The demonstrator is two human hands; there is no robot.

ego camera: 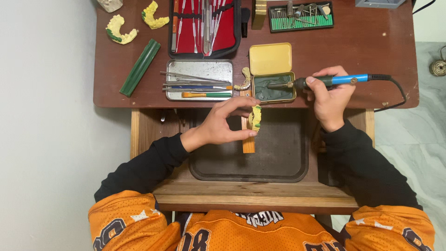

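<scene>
We see the left hand (223, 123) pinching a yellow dental cast (255, 117) between thumb and fingers, holding it upright over the dark tray (278, 167), just above an orange wooden block (249, 145); the right hand (331, 95) is closed in a pen grip around a blue-handled electric wax tool (325, 81), its tip dipped into green wax in the open yellow tin (274, 86). Green wax already marks the held cast, so we judge the waxing to be under way, with more wax being picked up and more left to place; beside the tin lies another small pale cast (243, 81), then a metal tray of instruments (200, 80); farther out sit a green wax stick (140, 68), two more wax-tipped casts (121, 29), a red instrument case (204, 25) and a green bur rack (300, 16).
</scene>
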